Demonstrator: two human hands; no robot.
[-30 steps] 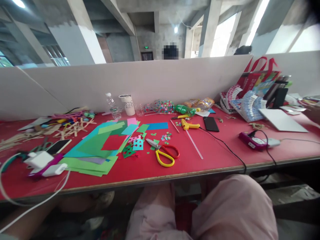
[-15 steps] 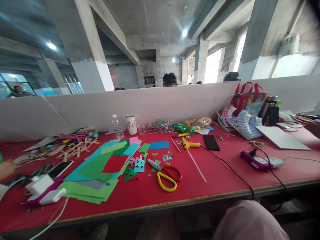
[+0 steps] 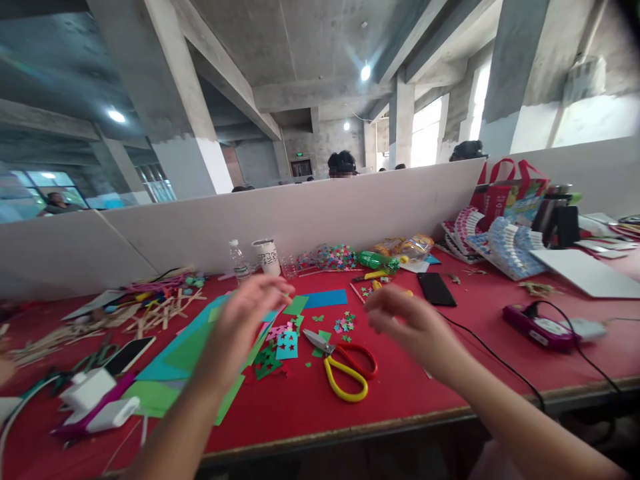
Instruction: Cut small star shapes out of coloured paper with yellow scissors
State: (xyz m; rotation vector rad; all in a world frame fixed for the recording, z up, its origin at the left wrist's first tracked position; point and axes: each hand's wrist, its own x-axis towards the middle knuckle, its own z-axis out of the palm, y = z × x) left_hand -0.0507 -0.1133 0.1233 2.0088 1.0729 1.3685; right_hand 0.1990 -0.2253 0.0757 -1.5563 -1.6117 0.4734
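Observation:
My left hand (image 3: 256,303) is raised above the stack of coloured paper (image 3: 175,347), its fingers stretched to the right with nothing in them. Across from it, my right hand (image 3: 407,323) hovers over the table with loosely bent fingers, also holding nothing. It hides most of a yellow glue gun (image 3: 377,285). Between the hands lie scissors (image 3: 328,349) with one red and one yellow handle, blades pointing up and left. Small paper stars (image 3: 345,323) lie just beyond them. A light-blue paper piece with star-shaped holes (image 3: 287,345) is to their left.
A bottle (image 3: 239,260), a patterned cup (image 3: 267,257) and a green bottle (image 3: 377,261) line the white divider (image 3: 300,213). Chargers (image 3: 87,390) lie left; a black phone (image 3: 437,289), a purple power strip (image 3: 540,327) and cables lie right. Another person's hand shows at the left edge.
Both my hands and forearms have come into view from below, over the paper stack and glue gun. The view has shifted slightly; the scissors and paper stars lie as before.

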